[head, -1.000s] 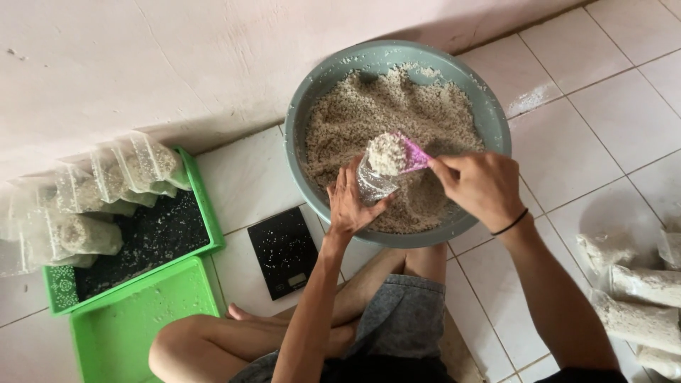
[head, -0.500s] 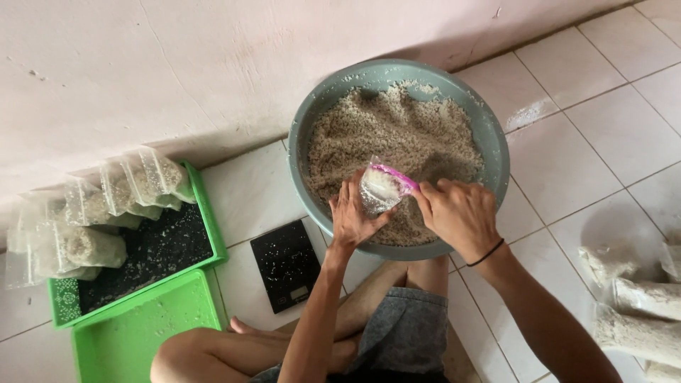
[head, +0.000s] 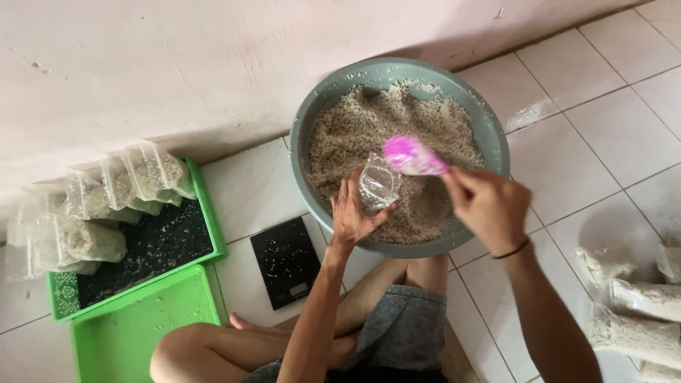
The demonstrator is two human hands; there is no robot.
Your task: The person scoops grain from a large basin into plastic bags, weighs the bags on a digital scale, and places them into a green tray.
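Over the grey basin (head: 489,128) of grain, the left hand (head: 355,213) grips a small clear bag (head: 378,186), seemingly barely filled; the right hand (head: 489,206) clasps a pink scoop (head: 413,156) beside it. Filled bags (head: 106,206) already line the green tray (head: 206,213); much grain remains.

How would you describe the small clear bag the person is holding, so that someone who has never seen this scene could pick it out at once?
Start at the big grey basin of pale grain against the wall. Over its near edge the left hand holds a small clear bag upright, just below the pink scoop in the right hand. Unlike the filled bags in the green tray, it is off the floor.
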